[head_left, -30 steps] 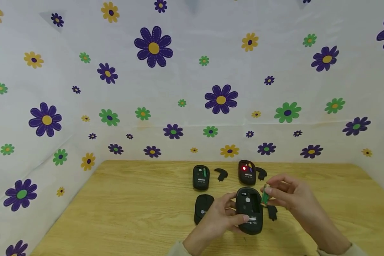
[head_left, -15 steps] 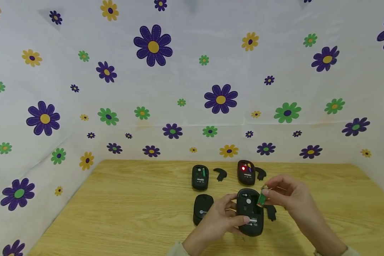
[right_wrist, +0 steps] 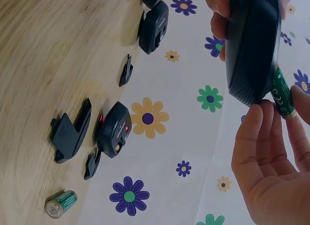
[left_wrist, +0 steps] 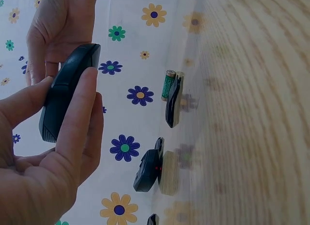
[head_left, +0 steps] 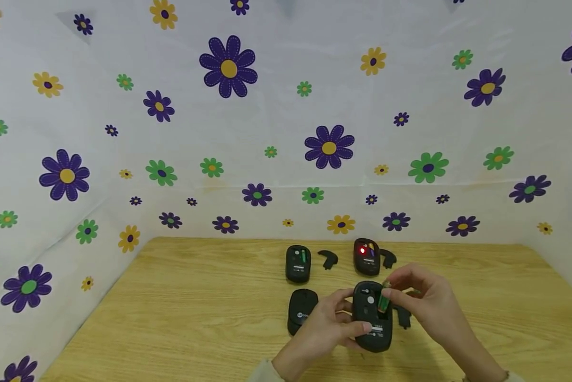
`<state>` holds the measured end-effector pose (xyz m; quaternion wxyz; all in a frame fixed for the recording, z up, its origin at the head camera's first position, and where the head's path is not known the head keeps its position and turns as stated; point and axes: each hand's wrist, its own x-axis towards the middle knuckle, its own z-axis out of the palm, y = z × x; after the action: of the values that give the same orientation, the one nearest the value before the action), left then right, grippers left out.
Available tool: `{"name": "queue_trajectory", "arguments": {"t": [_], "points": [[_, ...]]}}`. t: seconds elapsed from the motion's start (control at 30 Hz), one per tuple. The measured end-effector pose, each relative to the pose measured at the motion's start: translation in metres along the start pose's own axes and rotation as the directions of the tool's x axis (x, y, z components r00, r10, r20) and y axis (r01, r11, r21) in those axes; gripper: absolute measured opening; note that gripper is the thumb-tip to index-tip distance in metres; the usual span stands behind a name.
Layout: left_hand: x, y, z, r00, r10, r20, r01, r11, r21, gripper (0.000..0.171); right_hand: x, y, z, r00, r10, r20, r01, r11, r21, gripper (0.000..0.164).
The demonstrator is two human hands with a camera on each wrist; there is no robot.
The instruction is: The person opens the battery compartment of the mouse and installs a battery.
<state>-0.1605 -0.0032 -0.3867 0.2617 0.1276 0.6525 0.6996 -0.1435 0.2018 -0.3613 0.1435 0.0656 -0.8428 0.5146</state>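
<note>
My left hand (head_left: 331, 321) grips a black computer mouse (head_left: 366, 313) with its underside up and its battery compartment uncovered. Between thumb and fingers, my right hand (head_left: 426, 302) pinches a green battery (head_left: 383, 303). The battery's lower end is tilted into the compartment, while its upper end stands out. In the right wrist view the mouse body hides the battery's inner end (right_wrist: 282, 92). On the table, right of the held mouse, lies a black battery cover (head_left: 403, 317). A second green battery (right_wrist: 61, 204) lies near this cover in the right wrist view.
Two overturned mice lie at the back: one (head_left: 298, 273) shows a green battery, the other (head_left: 367, 265) glows red. Beside them lie black covers (head_left: 329, 260) (right_wrist: 92, 163). Another mouse (head_left: 301, 307), top up, is partly behind my left hand. Flowered sheeting (head_left: 276, 106) walls the wooden table (head_left: 195, 297).
My right hand has moved left with the battery, from beside the mouse to over its compartment, and the lower end has gone in. My left hand holds the mouse nearly still.
</note>
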Motion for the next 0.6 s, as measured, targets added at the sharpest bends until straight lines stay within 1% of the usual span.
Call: {"name": "queue_trajectory", "arguments": {"t": [0.2,0.27,0.37,0.47,0.53,0.57,0.6], "points": [[0.0010,0.0001,-0.0002,1.000,-0.002,-0.001,0.002,1.000,0.006,0.062,-0.0011,-0.0024,0.0022,0.998,-0.052,0.028,0.053,0.998,-0.032,0.017],[0.0011,-0.0001,-0.0004,1.000,0.004,-0.004,-0.004,1.000,0.007,0.061,-0.0012,-0.0030,0.0023,0.998,-0.043,0.037,0.044,0.999,-0.029,0.016],[0.0009,-0.0002,-0.0007,1.000,0.014,-0.010,-0.014,1.000,0.008,0.061,-0.0009,-0.0027,0.0009,0.999,0.012,0.041,-0.011,1.000,-0.027,0.014],[0.0005,-0.0001,-0.0010,1.000,0.023,-0.013,-0.023,1.000,0.005,0.060,0.0004,-0.0009,-0.0014,0.993,0.102,0.057,-0.103,0.995,0.007,0.017],[0.0002,0.0003,-0.0013,0.999,0.029,-0.014,-0.029,1.000,0.001,0.061,0.0024,0.0017,-0.0031,0.981,0.156,0.119,-0.165,0.984,0.064,0.024],[0.0001,0.0006,-0.0014,0.999,0.031,-0.016,-0.031,1.000,0.000,0.061,0.0034,0.0032,-0.0036,0.968,0.186,0.166,-0.205,0.973,0.105,0.029],[0.0000,0.0008,-0.0016,0.999,0.033,-0.017,-0.033,0.999,0.000,0.062,0.0045,0.0047,-0.0039,0.952,0.213,0.221,-0.249,0.957,0.150,0.034]]}}
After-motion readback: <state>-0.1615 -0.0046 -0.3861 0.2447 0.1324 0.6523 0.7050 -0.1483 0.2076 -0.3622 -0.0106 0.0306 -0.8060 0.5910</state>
